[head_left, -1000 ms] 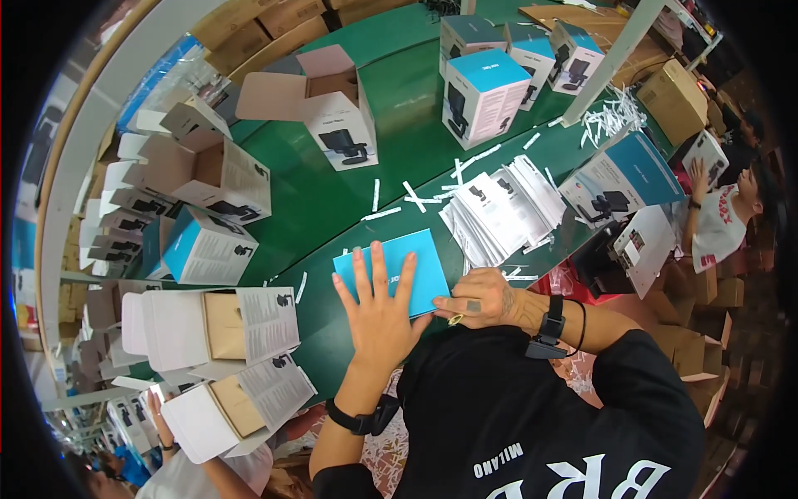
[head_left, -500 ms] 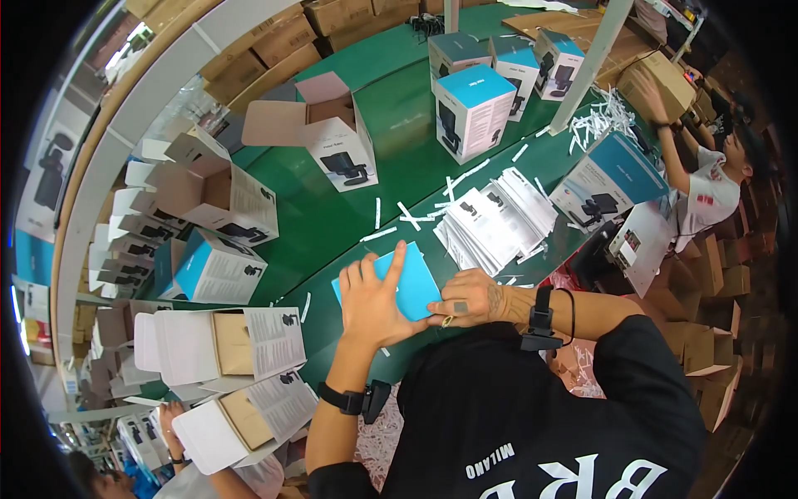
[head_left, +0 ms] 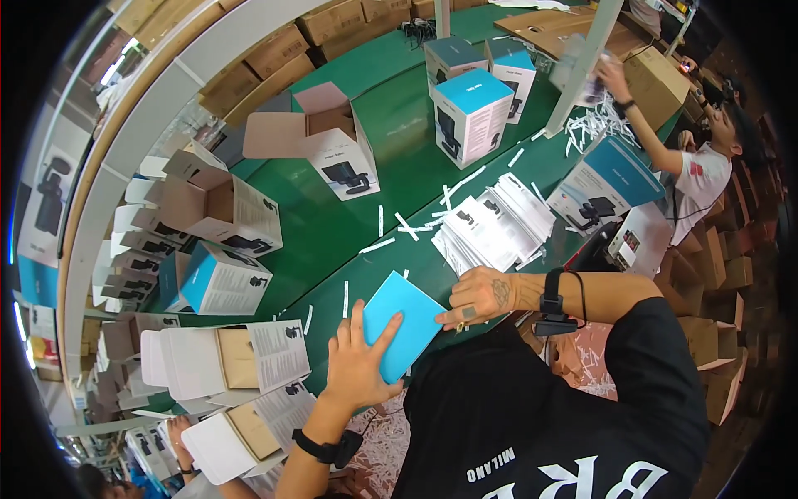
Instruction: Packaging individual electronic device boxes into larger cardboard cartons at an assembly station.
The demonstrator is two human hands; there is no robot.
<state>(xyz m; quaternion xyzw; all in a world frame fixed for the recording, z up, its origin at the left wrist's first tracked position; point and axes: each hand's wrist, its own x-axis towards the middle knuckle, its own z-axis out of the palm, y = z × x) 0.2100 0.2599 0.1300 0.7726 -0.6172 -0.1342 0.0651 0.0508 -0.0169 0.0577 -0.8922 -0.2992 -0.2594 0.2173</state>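
Observation:
A blue flat rectangular piece (head_left: 401, 320) with a thin white edge is held between my hands above the near edge of the green table. My left hand (head_left: 359, 358) grips its left side, the thumb lying across the blue face. At the right corner, my right hand (head_left: 478, 301) pinches the piece with curled fingers. Whether it is a booklet or a thin box, I cannot tell. Just beyond my right hand lies a spread stack of white printed leaflets (head_left: 490, 224). Paper strips (head_left: 381, 221) are scattered beside the stack.
Open printed boxes stand left, one upright box (head_left: 342, 166) farther back. Closed blue-topped boxes (head_left: 472, 116) stand near a white post (head_left: 582, 71). A larger blue and white box (head_left: 603, 183) leans at right. A co-worker (head_left: 702, 166) there holds a blurred box; another person's hand shows lower left.
The blue piece has turned and come nearer to me, showing more of its face. My left hand has moved down with it. The co-worker at right has lifted a box from the back group.

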